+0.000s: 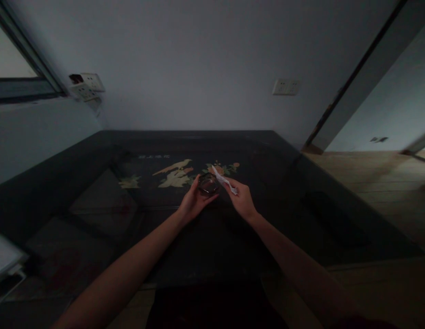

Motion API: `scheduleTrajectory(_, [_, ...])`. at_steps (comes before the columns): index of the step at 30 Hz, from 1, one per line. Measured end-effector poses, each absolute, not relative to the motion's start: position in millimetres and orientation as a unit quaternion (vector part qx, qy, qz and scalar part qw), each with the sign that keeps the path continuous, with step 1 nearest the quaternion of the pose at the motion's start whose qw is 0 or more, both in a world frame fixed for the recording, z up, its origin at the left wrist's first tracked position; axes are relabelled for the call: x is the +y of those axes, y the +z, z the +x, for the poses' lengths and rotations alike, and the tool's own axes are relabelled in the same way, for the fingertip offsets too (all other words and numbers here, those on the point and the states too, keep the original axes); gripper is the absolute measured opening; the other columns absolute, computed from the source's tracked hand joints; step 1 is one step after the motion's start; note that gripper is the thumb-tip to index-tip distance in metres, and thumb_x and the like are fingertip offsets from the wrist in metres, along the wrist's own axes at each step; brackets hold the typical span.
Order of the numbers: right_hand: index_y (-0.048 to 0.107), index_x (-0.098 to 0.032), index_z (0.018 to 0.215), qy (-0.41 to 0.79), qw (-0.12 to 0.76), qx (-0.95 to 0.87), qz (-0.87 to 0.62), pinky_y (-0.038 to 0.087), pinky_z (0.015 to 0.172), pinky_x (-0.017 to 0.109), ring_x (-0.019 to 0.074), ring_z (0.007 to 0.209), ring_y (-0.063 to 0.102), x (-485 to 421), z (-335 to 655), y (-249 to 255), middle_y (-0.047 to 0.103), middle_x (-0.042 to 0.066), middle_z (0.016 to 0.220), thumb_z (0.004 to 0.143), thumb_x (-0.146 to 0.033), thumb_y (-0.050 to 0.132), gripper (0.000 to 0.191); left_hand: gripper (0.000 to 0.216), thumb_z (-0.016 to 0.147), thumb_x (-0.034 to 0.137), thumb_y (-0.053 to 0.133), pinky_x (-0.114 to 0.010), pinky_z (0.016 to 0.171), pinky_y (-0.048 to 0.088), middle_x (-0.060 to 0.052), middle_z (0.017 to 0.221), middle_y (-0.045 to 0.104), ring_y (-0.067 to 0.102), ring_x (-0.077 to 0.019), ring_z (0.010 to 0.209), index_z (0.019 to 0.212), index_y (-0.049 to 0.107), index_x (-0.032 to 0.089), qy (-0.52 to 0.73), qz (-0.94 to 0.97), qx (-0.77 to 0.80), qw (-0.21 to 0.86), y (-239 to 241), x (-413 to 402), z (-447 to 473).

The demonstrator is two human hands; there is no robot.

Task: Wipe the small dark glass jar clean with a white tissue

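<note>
glass dish — clear, with an angular rim — is in the left hand, whose fingers and thumb curl around its side, above the dark table. the right hand pinches a crumpled white tissue right at the dish's edge — i can't tell whether they touch. a bird design decorates the table beyond the left hand.

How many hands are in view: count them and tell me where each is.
2. The left hand is just left of the picture's centre, around a clear glass; the right hand, right of centre, holds a white wipe. No others show.
</note>
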State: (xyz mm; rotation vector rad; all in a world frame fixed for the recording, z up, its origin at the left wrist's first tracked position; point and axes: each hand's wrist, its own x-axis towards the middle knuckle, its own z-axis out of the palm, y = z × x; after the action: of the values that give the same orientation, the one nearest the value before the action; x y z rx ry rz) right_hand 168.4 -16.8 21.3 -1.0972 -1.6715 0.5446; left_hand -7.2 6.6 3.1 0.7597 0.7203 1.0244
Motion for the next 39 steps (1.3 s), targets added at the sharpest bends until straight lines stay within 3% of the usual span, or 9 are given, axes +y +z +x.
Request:
scheduleTrajectory(3, [0.064,-0.023,0.123,0.205,0.463,-0.754,-0.417,0.046,0.1,0.038,0.0205,0.114,0.062,-19.3,167.1,19.5,0.068,0.006,0.124,0.087,-0.016,0.048,0.04,0.038,0.096,0.041,0.041,-0.041,0.099,0.049,-0.008,0.121,0.065,0.065,-0.0199,0.104,0.125,0.055,0.021,0.49,0.259,0.296,0.778,-0.8,12.0,-9.8])
scheduleTrajectory(6, [0.06,-0.021,0.127,0.174,0.421,-0.807,-0.376,0.043,0.106,0.041,0.0195,0.122,0.056,-20.7,163.4,15.7,0.064,0.007,0.129,0.085,-0.01,0.044,0.047,0.032,0.095,0.036,0.044,-0.035,0.091,0.05,-0.007,0.095,0.071,0.067,-0.0169,0.086,0.114,0.061,0.017,0.509,0.189,0.27,0.795,-2.6,15.7,-12.1])
scheduleTrajectory(13, [0.05,-0.018,0.137,0.111,0.297,-0.875,-0.366,0.035,0.112,0.047,0.0221,0.131,0.049,-27.3,154.3,18.9,0.058,0.011,0.137,0.083,-0.008,0.044,0.055,0.038,0.095,0.033,0.04,-0.033,0.089,0.048,-0.011,0.089,0.072,0.067,-0.0207,0.084,0.111,0.064,0.007,0.512,0.171,0.239,0.807,2.4,12.0,-8.1])
scheduleTrajectory(17, [0.045,-0.013,0.14,0.097,0.244,-0.883,-0.389,0.03,0.115,0.047,0.0232,0.131,0.049,-31.9,150.2,23.0,0.055,0.015,0.138,0.085,-0.01,0.045,0.055,0.04,0.096,0.036,0.039,-0.033,0.088,0.048,-0.009,0.089,0.072,0.067,-0.02,0.082,0.113,0.064,0.01,0.52,0.187,0.246,0.796,4.7,10.0,-7.1])
scheduleTrajectory(24, [0.045,-0.006,0.138,0.089,0.201,-0.865,-0.452,0.039,0.109,0.042,0.026,0.122,0.055,-40.3,135.5,23.0,0.06,0.02,0.13,0.082,-0.012,0.052,0.056,0.036,0.098,0.032,0.038,-0.029,0.089,0.048,-0.005,0.076,0.07,0.066,-0.0158,0.072,0.096,0.067,0.012,0.494,0.163,0.28,0.807,6.3,8.2,-2.7])
scheduleTrajectory(28, [0.05,-0.007,0.134,0.176,0.238,-0.832,-0.468,0.039,0.108,0.044,0.0279,0.122,0.055,-40.6,129.4,17.8,0.06,0.02,0.13,0.08,-0.009,0.051,0.054,0.04,0.098,0.037,0.038,-0.029,0.09,0.048,-0.007,0.079,0.071,0.067,-0.0167,0.076,0.091,0.068,0.011,0.492,0.185,0.287,0.801,8.0,6.6,-0.6])
scheduleTrajectory(35, [0.055,-0.02,0.126,0.562,0.492,-0.558,-0.361,0.044,0.104,0.041,0.0236,0.116,0.061,-27.4,120.8,5.1,0.064,0.009,0.125,0.08,-0.029,0.058,0.047,0.041,0.098,0.036,0.038,-0.028,0.082,0.051,-0.007,0.078,0.071,0.066,-0.0152,0.072,0.086,0.069,0.011,0.493,0.184,0.289,0.8,4.8,10.5,0.6])
scheduleTrajectory(39, [0.056,-0.021,0.123,0.588,0.517,-0.532,-0.324,0.043,0.105,0.041,0.0231,0.114,0.062,-24.7,119.7,3.5,0.065,0.008,0.124,0.079,-0.032,0.06,0.046,0.036,0.097,0.036,0.042,-0.027,0.081,0.051,-0.006,0.079,0.071,0.066,-0.0148,0.073,0.09,0.069,0.012,0.504,0.188,0.304,0.786,4.9,9.9,1.3])
